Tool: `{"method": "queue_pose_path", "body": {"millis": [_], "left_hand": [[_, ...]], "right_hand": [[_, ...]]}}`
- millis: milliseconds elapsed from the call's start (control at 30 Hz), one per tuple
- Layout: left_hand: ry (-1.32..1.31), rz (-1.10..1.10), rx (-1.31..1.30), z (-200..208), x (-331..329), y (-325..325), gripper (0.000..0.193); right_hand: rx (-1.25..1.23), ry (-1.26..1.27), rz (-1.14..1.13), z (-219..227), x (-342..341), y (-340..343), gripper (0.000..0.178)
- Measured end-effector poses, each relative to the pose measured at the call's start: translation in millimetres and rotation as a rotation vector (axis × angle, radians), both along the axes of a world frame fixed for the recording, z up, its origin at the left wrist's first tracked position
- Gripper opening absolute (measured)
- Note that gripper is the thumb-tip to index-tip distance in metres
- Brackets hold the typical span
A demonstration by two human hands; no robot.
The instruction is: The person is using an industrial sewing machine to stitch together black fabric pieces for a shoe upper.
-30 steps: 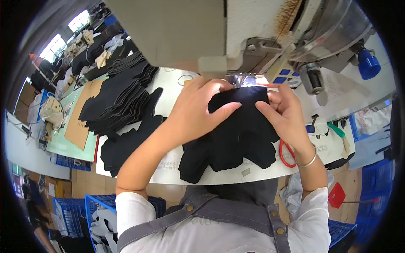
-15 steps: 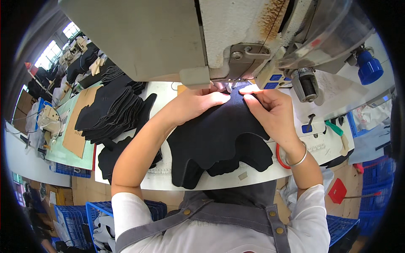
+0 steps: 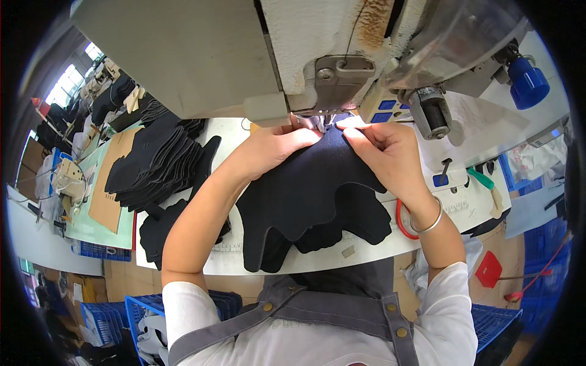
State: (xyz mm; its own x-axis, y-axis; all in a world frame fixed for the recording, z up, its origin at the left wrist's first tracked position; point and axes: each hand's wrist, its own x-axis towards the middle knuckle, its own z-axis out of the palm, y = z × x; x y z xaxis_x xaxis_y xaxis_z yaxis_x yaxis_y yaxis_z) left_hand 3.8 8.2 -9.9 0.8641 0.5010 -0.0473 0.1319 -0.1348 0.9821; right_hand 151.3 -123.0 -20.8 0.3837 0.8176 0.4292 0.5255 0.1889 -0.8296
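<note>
A cut piece of black fabric [image 3: 305, 189] with a wavy outline lies under the sewing machine [image 3: 183, 61]. Its far edge is at the lit needle and presser foot [image 3: 326, 120]. My left hand [image 3: 268, 152] grips that edge just left of the foot, thumb on top and the other fingers mostly hidden. To the right of the foot, my right hand [image 3: 394, 155] pinches the edge between thumb and forefinger, its other fingers curled. The near part of the fabric hangs in folds toward the table's front edge, with further black layers showing beneath.
A tall stack of black cut pieces [image 3: 152, 168] stands left of my left forearm. Red-handled scissors [image 3: 400, 219] lie by my right wrist, and a green-handled tool [image 3: 481, 177] is farther right. Blue crates [image 3: 107, 320] stand on the floor.
The view has shifted slightly, so the machine head sits a little further left. Both hands keep their hold beside the needle; the fabric's near folds hang a bit differently.
</note>
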Motion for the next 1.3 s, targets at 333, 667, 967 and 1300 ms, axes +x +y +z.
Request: {"method": "queue_pose_path", "body": {"millis": [333,667,967,1300], "left_hand": [[0.128,-0.321,0.036,-2.4,-22.3,22.7,0.038],[-0.007,-0.201,-0.11,-1.3,-21.8,-0.1,0.04],[-0.138,0.031,-0.188,-1.4,-17.2,-23.6,0.031],[-0.234,0.142,-0.239,-13.6,-6.4,-31.4,0.026]], "right_hand": [[-0.085,-0.079,0.015,8.1,2.3,-7.4,0.017],[0.255,-0.668,-0.219,-3.7,1.5,-21.4,0.023],[0.258,-0.603,-0.115,-11.3,-15.0,-56.2,0.031],[-0.012,0.134,0.318,-26.8,-59.9,-78.2,0.058]]}}
